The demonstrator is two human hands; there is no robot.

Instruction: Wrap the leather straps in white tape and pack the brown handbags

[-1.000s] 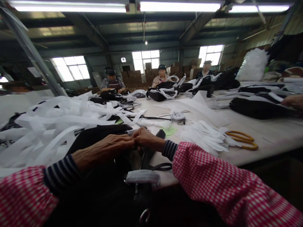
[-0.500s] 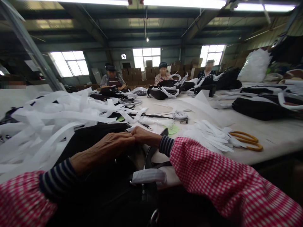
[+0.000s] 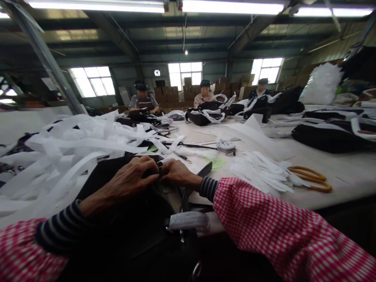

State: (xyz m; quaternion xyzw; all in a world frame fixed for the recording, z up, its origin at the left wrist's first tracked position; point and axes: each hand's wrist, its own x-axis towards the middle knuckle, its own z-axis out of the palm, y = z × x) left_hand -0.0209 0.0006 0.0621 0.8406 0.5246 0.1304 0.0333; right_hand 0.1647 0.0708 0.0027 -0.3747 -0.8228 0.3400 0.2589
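Observation:
A black bag [image 3: 129, 231] lies in front of me, with a zipper and a handle wrapped in white paper [image 3: 189, 221] on its near side. My left hand [image 3: 133, 176] is closed on the bag's far upper edge, fingers curled and thumb pointing right. Close beside it, my right hand [image 3: 179, 173] is pinched at the same edge; its fingertips hide what they grip. A small metal ring [image 3: 160, 165] shows between the two hands, and a bit of white wrapping sticks up behind the right fingers.
Loose white paper strips [image 3: 67, 156] are heaped at left. To the right lie white cut pieces [image 3: 261, 172] and yellow-handled scissors [image 3: 311, 178]. A coiled grey-white strap [image 3: 226, 146] sits mid-table. More black bags [image 3: 329, 137] and several co-workers [image 3: 202, 96] are beyond.
My hands have drawn slightly apart at the bag's edge, exposing the metal ring. My left fingers have lifted and curled more. The whole view has shifted a little.

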